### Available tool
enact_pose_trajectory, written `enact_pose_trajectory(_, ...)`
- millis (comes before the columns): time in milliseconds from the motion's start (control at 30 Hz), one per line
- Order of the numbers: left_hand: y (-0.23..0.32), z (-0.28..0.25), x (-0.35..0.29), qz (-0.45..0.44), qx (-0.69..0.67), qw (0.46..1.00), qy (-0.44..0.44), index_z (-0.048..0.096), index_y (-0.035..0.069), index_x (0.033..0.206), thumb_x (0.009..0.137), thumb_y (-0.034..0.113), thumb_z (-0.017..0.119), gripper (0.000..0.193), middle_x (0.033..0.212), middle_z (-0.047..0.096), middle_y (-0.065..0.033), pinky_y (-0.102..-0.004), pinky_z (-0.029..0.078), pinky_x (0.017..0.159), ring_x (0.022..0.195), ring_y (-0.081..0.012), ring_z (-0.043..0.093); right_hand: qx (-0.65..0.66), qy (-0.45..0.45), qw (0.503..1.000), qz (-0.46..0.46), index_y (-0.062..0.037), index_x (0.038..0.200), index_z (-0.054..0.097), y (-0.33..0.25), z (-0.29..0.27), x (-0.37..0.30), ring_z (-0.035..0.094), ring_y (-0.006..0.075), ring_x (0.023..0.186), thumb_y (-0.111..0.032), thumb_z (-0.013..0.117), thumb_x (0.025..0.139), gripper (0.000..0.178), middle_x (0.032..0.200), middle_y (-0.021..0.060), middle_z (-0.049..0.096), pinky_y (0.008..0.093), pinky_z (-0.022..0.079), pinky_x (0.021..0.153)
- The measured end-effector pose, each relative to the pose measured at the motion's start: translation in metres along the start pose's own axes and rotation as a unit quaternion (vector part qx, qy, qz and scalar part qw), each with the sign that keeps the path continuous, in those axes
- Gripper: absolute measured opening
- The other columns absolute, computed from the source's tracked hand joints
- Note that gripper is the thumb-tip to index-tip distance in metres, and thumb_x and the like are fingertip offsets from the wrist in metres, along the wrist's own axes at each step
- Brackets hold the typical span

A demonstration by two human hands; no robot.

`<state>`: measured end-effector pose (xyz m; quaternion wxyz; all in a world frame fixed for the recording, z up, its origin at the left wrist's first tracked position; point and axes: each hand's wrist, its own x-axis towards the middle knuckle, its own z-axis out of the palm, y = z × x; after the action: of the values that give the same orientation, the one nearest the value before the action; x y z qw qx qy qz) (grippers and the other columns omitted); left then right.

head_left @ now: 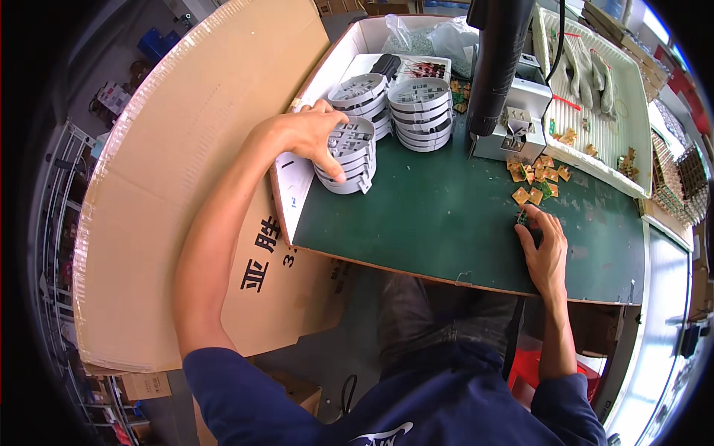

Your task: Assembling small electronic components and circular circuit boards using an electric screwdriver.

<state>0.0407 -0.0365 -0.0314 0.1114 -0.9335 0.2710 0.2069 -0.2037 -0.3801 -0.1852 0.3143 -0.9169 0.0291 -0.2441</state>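
My left hand (301, 134) reaches to the table's left side. Its thumb and fingers are closed around the edge of a stack of round light-grey plastic housings (349, 160). Small parts show inside the top housing; whether the hand grips one or several, I cannot tell. Two more stacks, a left one (359, 89) and a right one (421, 97), stand just behind. At the right, my right hand (547, 245) rests low over the table, thumb and fingertips pinched on a small green circuit board (522, 218). Loose copper-coloured boards (532, 195) lie just beyond its fingertips.
A black cylindrical machine arm (497, 70) rises beside a metal fixture (513, 126) at the back of the green table (416, 215). A white tray (632, 182) holds gloves and small boards. Clear bags (446, 44) lie behind. A large cardboard sheet (171, 163) borders the left.
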Motion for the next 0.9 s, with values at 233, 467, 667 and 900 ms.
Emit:
enact_pose_trajectory(233,-0.014,0.016,0.001,0.066,-0.112,0.990,0.056,0.047,0.002,0.140,0.062,0.060,0.092,0.107,0.147,0.044,-0.0211,-0.0419,0.045,0.108,0.129,-0.0364,0.051,0.001,-0.006,1.000,0.001,-0.0034,0.123,0.067,-0.004,0.000,0.000,0.061,0.0279,0.089,-0.009,0.074,0.090,0.034,0.098,0.0124,0.068,0.0390,0.051,0.084)
enact_pose_trajectory(467,0.002,0.029,-0.006,-0.014,-0.153,0.980,0.125,0.048,0.003,0.138,0.068,0.065,0.087,0.101,0.143,0.051,-0.0254,-0.0435,0.043,0.109,0.131,-0.0366,0.051,-0.003,0.000,1.000,0.000,-0.0034,0.123,0.067,-0.001,0.000,0.000,0.061,0.0282,0.089,-0.009,0.074,0.090,0.034,0.097,0.0126,0.068,0.0393,0.050,0.085)
enact_pose_trajectory(667,0.001,0.055,-0.008,0.005,-0.205,0.955,0.213,0.044,0.001,0.151,0.073,0.065,0.083,0.108,0.147,0.051,-0.0260,-0.0468,0.036,0.119,0.144,-0.0391,0.042,-0.008,0.000,1.000,-0.011,-0.0035,0.123,0.067,0.000,0.000,0.001,0.061,0.0283,0.089,-0.009,0.074,0.090,0.034,0.099,0.0125,0.068,0.0392,0.050,0.085)
enact_pose_trajectory(900,0.000,0.059,-0.027,0.029,-0.261,0.897,0.354,0.049,0.004,0.149,0.083,0.062,0.076,0.092,0.151,0.049,-0.0218,-0.0446,0.038,0.116,0.141,-0.0321,0.046,-0.003,-0.002,1.000,-0.006,-0.0034,0.123,0.067,-0.003,0.001,-0.001,0.061,0.0282,0.088,-0.009,0.073,0.090,0.034,0.100,0.0123,0.069,0.0390,0.051,0.085)
